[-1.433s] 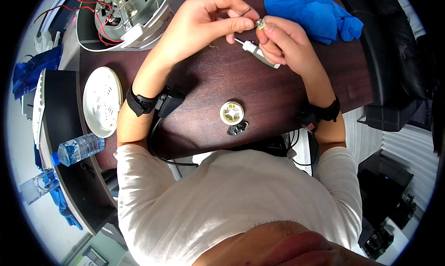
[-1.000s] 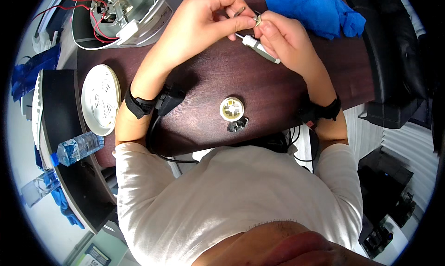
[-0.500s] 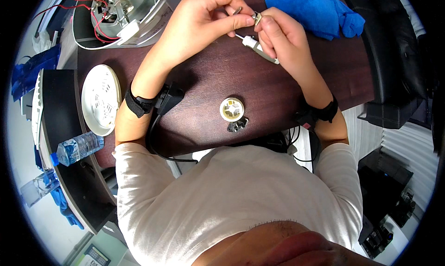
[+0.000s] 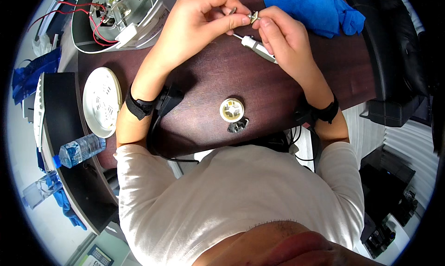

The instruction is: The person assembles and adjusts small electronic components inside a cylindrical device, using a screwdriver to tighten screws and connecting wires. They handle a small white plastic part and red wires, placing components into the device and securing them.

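My left hand point(image 4: 199, 27) and my right hand point(image 4: 287, 41) meet at the far part of the brown table. Between their fingertips is a small metal piece point(image 4: 253, 17) with a thin pin or screw; its exact kind is too small to tell. Both hands are closed in a pinch on it. Another bit of metal shows among the left fingers. Just under the hands is a screwdriver point(image 4: 258, 49) with a white and grey handle, its shaft pointing to the left hand. Nearer to me sit a round white socket-like part point(image 4: 232, 110) with metal contacts and a small black plug-like piece point(image 4: 238, 125).
At the far left stands a white round housing point(image 4: 150, 22) with red wires. A white round cover point(image 4: 103, 101) lies on the left, near a clear water bottle point(image 4: 82, 150). A crumpled blue cloth point(image 4: 313, 11) lies at the far right, beside a black leather seat point(image 4: 394, 80).
The small metal piece has turned a little between my fingertips and shifted slightly left. My right fingers have moved slightly. Everything else stays put apart from a slight shift of view.
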The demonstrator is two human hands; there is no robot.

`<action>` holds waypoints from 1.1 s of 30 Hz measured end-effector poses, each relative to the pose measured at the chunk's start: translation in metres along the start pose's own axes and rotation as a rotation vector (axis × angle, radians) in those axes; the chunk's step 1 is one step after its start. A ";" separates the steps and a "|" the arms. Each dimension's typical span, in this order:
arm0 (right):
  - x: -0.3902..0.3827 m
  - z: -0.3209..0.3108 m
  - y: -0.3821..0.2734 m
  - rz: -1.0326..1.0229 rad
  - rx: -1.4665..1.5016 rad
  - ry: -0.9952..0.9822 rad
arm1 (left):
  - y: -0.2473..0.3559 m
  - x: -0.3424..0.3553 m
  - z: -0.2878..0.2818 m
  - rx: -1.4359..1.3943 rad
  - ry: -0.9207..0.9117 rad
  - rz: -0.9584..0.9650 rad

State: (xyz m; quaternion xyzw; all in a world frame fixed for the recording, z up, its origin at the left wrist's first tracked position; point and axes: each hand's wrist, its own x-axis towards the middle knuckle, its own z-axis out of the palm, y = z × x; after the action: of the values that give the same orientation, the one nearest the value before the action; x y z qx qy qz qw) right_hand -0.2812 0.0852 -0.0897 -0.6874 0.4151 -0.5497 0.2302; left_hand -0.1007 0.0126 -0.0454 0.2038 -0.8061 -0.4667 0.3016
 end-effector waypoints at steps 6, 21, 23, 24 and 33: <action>0.000 -0.016 0.005 0.639 1.165 -0.397 | 0.002 0.001 0.001 0.080 -0.057 0.036; -0.001 -0.016 0.007 0.759 1.391 -0.426 | 0.004 0.001 0.002 0.177 -0.067 0.075; 0.000 -0.014 -0.003 0.697 0.998 -0.294 | 0.004 0.000 0.003 0.184 -0.057 0.063; 0.001 -0.013 -0.007 0.659 0.801 -0.228 | 0.002 0.000 0.003 0.152 -0.039 0.055; -0.001 -0.009 0.001 0.290 0.395 -0.155 | -0.001 -0.001 0.000 0.089 -0.015 0.024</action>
State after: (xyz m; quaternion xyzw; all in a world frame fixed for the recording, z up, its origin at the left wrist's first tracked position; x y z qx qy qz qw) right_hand -0.2897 0.0873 -0.0884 -0.6024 0.3750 -0.5270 0.4677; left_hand -0.0999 0.0131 -0.0467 0.2038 -0.8307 -0.4282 0.2917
